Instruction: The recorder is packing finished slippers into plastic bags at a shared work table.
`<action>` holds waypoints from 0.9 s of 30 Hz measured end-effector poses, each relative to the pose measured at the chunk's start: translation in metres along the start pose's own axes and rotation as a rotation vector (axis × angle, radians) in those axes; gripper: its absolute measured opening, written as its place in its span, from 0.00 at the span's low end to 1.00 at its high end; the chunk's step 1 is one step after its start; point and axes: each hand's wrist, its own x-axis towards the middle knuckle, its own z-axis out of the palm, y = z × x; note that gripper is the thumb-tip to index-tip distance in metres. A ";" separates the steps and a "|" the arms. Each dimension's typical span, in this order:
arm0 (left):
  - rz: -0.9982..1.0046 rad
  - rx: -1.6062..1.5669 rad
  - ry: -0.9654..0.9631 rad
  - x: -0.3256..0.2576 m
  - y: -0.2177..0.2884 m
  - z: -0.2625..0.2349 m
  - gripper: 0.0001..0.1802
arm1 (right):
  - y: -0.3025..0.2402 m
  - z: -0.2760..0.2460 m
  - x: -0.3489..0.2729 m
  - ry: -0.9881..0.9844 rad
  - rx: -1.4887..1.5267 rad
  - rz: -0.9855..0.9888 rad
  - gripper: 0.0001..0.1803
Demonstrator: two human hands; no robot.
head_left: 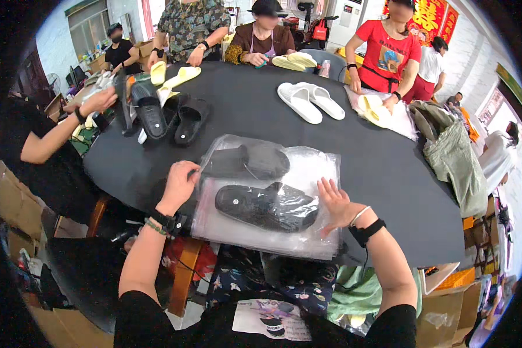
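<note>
We had a pair of black rubber slippers in front of us on the round black table point(377, 168). The nearer black slipper point(267, 206) lay on its side inside a clear plastic bag point(307, 174), sole towards us. Our right hand point(337, 204) lay flat and spread on the bag's right edge, fingers loose, pressing the film down rather than gripping it. Our left hand point(180, 182) was curled at the bag's left edge, pinching what looked like the plastic there, though the glare made that hard to be sure of. The second black slipper point(249, 161) sat just behind the first, under or on the film's far part (we could not tell which).

Farther across lay a pair of white slippers point(310, 101), some pale yellow slippers point(174, 74) and more loose black slippers point(168, 116). Other people sat round the far rim, and a neighbour's hand point(98, 101) reached in from our left
</note>
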 end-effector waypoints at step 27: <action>0.335 -0.173 -0.870 0.125 0.077 0.058 0.53 | 0.001 0.018 -0.002 -0.089 0.005 0.088 0.80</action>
